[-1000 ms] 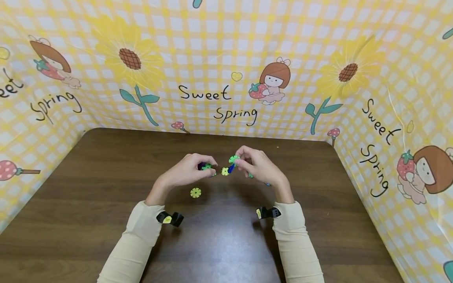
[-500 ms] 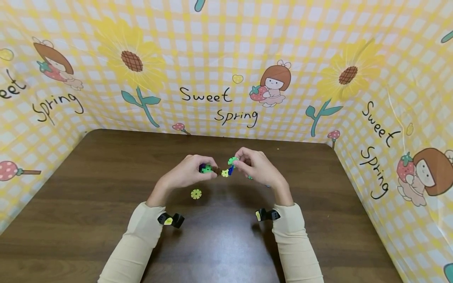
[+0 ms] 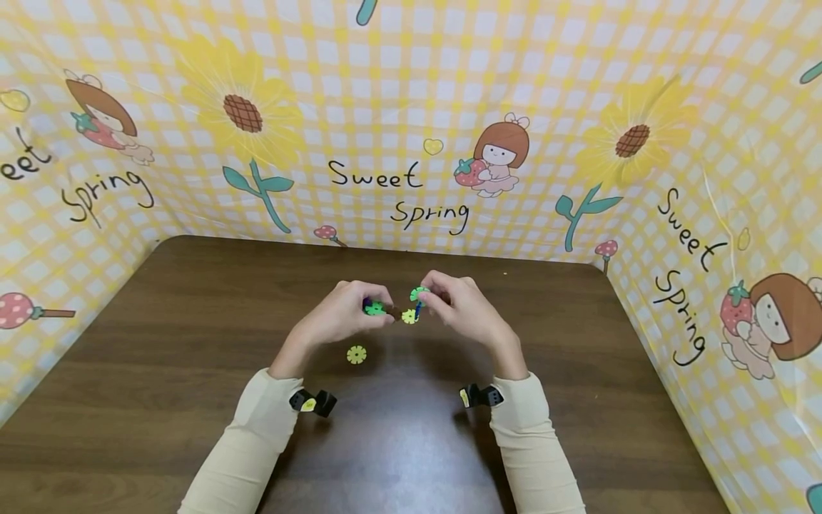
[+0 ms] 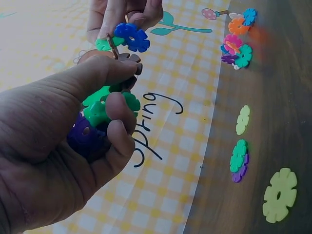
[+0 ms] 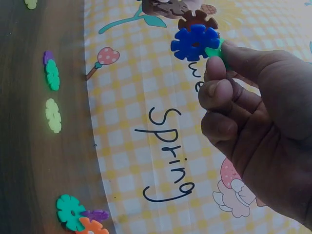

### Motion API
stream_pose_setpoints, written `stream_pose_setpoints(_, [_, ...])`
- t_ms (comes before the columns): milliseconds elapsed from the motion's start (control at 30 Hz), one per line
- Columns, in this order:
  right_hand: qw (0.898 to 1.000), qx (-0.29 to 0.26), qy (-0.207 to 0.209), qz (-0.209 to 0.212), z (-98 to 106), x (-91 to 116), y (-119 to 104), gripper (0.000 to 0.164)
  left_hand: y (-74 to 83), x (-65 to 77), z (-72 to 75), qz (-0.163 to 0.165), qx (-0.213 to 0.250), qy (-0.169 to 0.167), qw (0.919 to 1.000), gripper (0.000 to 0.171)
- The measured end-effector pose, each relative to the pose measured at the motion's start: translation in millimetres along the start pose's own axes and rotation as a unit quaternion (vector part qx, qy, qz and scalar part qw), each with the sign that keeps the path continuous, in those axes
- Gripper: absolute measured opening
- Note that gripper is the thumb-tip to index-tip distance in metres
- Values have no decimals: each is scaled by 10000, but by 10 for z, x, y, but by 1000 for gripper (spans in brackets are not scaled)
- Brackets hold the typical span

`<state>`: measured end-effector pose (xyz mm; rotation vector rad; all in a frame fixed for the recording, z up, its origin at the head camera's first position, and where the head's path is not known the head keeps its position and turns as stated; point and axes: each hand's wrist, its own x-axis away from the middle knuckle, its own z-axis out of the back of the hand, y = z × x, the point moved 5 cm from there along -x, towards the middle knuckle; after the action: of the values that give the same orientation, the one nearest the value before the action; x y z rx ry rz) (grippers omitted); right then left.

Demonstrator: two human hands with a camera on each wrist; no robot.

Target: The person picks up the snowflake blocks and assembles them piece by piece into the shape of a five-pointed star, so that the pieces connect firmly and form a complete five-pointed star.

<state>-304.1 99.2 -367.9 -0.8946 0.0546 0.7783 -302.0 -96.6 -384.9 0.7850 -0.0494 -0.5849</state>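
My left hand (image 3: pixel 347 308) grips a cluster of notched plastic snowflake discs; green discs (image 4: pixel 96 113) and a dark purple disc (image 4: pixel 84 132) show between its fingers. A brown disc (image 5: pixel 199 20) stands out at the thumb tip. My right hand (image 3: pixel 472 314) pinches a green disc (image 3: pixel 418 294) by its edge, and a blue disc (image 5: pixel 195 43) is joined to it. The blue disc is close to the brown one; whether they touch I cannot tell. In the head view, a yellow disc (image 3: pixel 409 316) appears below the held pieces, apparently on the table.
Another yellow disc (image 3: pixel 356 355) lies on the brown table (image 3: pixel 398 442), nearer my body. A green disc (image 4: pixel 238 155) overlaps a purple one on the tabletop. Farther right lies a joined multicoloured cluster (image 4: pixel 237 51). A patterned cloth (image 3: pixel 385 114) stands behind and at both sides.
My right hand has moved slightly left with the green and blue discs, towards my left hand. The left hand has barely moved. Pieces beside the right hand are now hidden in the head view.
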Motion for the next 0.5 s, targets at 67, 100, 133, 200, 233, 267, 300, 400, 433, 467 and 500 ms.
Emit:
stream_pose_setpoints(67, [10000, -70, -12, 30, -8, 1, -11, 4, 4, 2, 0, 28, -13, 4, 10000, 9])
stream_pose_setpoints(100, [9999, -114, -20, 20, -12, 2, -11, 4, 5, 2, 0, 45, -25, 16, 10000, 9])
stream_pose_setpoints(133, [9999, -146, -16, 7, -12, 4, -10, 4, 9, 2, -1, 44, -29, 20, 10000, 9])
stream_pose_setpoints(200, [9998, -195, 0, -18, -13, 5, 1, 5, 21, 3, -2, 29, -22, 11, 10000, 8])
stream_pose_setpoints(233, [9997, -223, 3, -34, -13, 6, 5, 5, 25, 5, -2, 26, -21, 9, 10000, 7])
stream_pose_setpoints(267, [9997, -247, -1, -48, -15, 8, 10, 6, 27, 7, -3, 34, -23, 5, 10000, 7])
stream_pose_setpoints(300, [9996, -265, -7, -52, -16, 10, 11, 6, 29, 9, -3, 32, -27, -2, 10000, 7])
stream_pose_setpoints(400, [9995, -315, -19, -41, -16, 8, 13, 7, 33, 8, 6, 47, -74, -3, 10000, 7])
stream_pose_setpoints(433, [9994, -332, -28, -43, -17, 8, 13, 7, 32, 7, 9, 46, -92, 3, 9999, 7])
stream_pose_setpoints(467, [9994, -341, -31, -38, -17, 7, 15, 7, 31, 5, 11, 46, -115, 15, 9999, 7])
stream_pose_setpoints(500, [9994, -352, -28, -43, -16, 5, 15, 7, 32, 3, 14, 37, -136, 32, 9999, 7])
